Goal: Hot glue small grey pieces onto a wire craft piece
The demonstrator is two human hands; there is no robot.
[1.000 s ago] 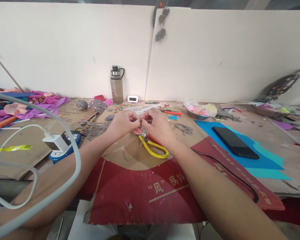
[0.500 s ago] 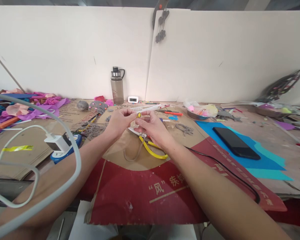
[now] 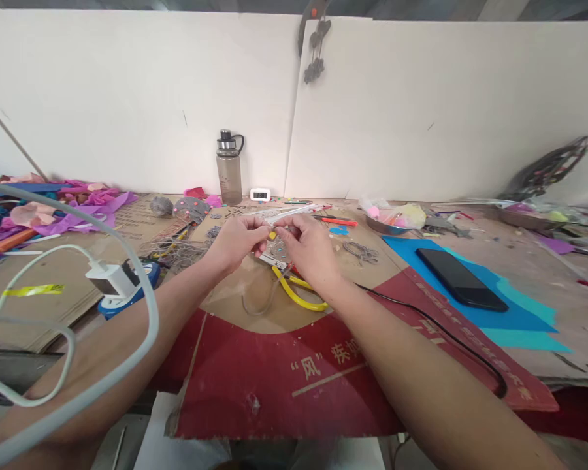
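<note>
A small yellow piece (image 3: pixel 273 235) shows between my two hands, too small to tell its kind. My left hand (image 3: pixel 238 245) pinches at its left side, thumb and forefinger together. From the other side my right hand (image 3: pixel 308 247) closes its thumb and fingers on it. Just below them lie yellow-handled pliers (image 3: pixel 301 299), partly hidden by my right hand. Beside the pliers a grey cord or wire (image 3: pixel 262 312) curves over the cardboard sheet (image 3: pixel 255 385).
A tangle of grey wire (image 3: pixel 176 251) lies left; a small grey coil (image 3: pixel 361 252) lies right. Behind stand a bottle (image 3: pixel 230 173) and a small digital clock (image 3: pixel 260 194). A phone (image 3: pixel 460 277) rests on blue sheets at right. A white cable (image 3: pixel 147 294) crosses the left foreground.
My right hand has turned over the yellow piece, its fingers more closed and its back now facing up. The fingertips of both hands have drawn closer together. The pliers have stayed put.
</note>
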